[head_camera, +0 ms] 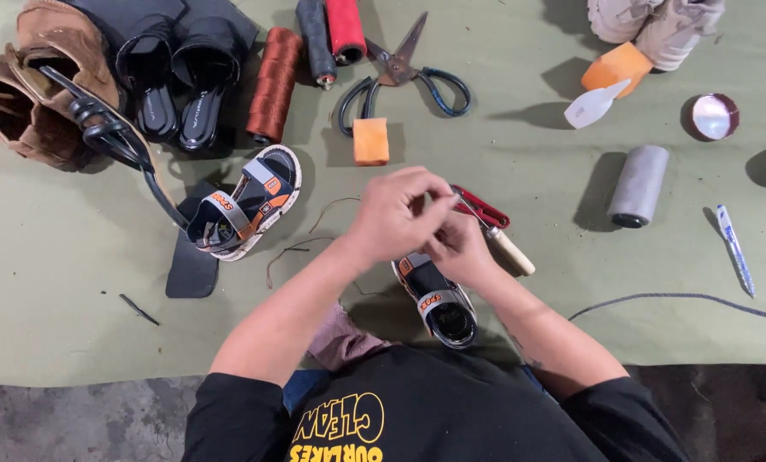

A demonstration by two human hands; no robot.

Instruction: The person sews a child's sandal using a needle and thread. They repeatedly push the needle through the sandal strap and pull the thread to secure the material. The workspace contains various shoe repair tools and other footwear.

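My left hand (pixel 391 216) reaches across and pinches something thin, perhaps a needle or thread, at the fingertips of my right hand (pixel 462 250). My right hand grips an awl with a pale wooden handle (pixel 510 250) that sticks out to the right. Just below both hands lies a small black, grey and orange sandal (pixel 441 304), partly hidden by them. Red-handled pliers (pixel 484 205) lie on the green mat right behind my hands.
The matching sandal (pixel 248 201) rests on a black sole piece (pixel 190 267) at left. Brown boots (pixel 36 90), black shoes (pixel 178 77), thread spools (pixel 272 81), scissors (pixel 400 73), an orange block (pixel 371 141), a grey spool (pixel 638 184) and a pen (pixel 734 250) lie around.
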